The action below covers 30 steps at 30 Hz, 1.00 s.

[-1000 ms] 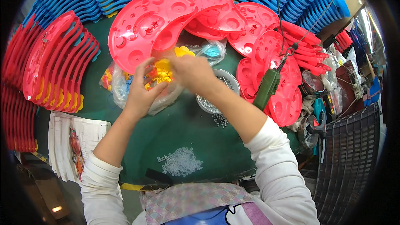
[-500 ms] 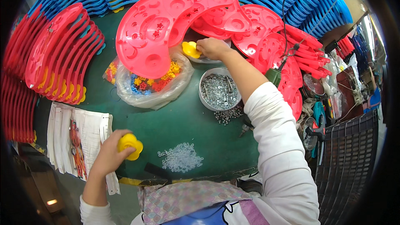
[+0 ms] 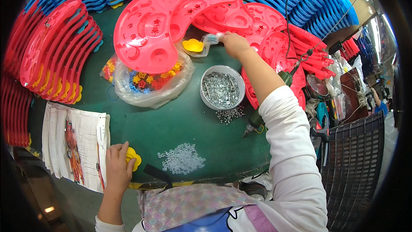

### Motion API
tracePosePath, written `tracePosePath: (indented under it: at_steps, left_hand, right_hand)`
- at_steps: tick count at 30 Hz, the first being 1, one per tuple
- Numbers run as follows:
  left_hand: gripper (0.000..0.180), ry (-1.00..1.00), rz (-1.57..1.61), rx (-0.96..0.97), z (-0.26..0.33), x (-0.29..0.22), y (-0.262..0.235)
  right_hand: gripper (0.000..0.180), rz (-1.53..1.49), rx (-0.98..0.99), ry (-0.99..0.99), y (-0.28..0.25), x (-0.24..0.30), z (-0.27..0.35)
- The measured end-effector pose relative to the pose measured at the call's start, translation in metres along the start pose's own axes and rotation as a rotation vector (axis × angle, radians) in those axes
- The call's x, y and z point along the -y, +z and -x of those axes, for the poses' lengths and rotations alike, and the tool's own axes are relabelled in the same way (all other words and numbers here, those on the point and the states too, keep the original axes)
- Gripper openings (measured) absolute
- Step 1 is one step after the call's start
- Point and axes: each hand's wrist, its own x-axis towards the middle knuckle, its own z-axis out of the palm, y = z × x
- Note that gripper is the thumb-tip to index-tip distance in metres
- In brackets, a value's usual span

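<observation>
My left hand (image 3: pixel 118 165) is at the near left edge of the table, beside the papers. Its thumb and forefinger close around the left side of a yellow flower-shaped plastic piece (image 3: pixel 134 160), partly hidden by the hand. My right arm reaches far forward, past a bowl of screws. At its end, my right hand (image 3: pixel 236 45) pinches the gathered edge of a clear plastic bag (image 3: pixel 212 39). A second yellow flower-shaped piece (image 3: pixel 193 45) sits at that bag, next to the red crescent-shaped panels (image 3: pixel 143 30).
A white bowl (image 3: pixel 205 95) holds metal screws, with small metal parts spilled beside it. Clear plastic rings (image 3: pixel 182 159) lie near the front edge. A bag of coloured star pieces (image 3: pixel 148 99), a power screwdriver (image 3: pixel 256 121), papers (image 3: pixel 88 122) and stacked red panels (image 3: pixel 64 56) surround the work area.
My right hand has let go of the far yellow piece and moved right onto the bag's edge. My left hand has lowered toward the table edge with its yellow piece.
</observation>
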Motion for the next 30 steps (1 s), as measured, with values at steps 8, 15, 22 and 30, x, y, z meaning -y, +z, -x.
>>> tracePosePath:
  at_steps: [8, 15, 22, 30]
  left_hand:
    - [0.049, 0.099, -0.023, -0.110, -0.011, -0.019, -0.009]
    - [0.043, -0.032, 0.665, -0.008, -0.092, -0.036, -0.018]
    - [0.060, -0.460, 1.653, 0.124, -0.203, -0.063, -0.001]
    - [0.033, -0.348, 1.778, -0.143, -0.221, -0.037, 0.005]
  right_hand:
    - [0.048, -0.470, -0.449, 0.011, 0.012, 0.019, 0.000]
    - [0.049, -0.167, -0.481, -0.014, 0.025, 0.032, -0.006]
    - [0.022, -0.020, -0.344, -0.140, -0.006, 0.034, 0.017]
    - [0.022, -0.970, 0.044, -0.336, -0.082, 0.073, 0.179]
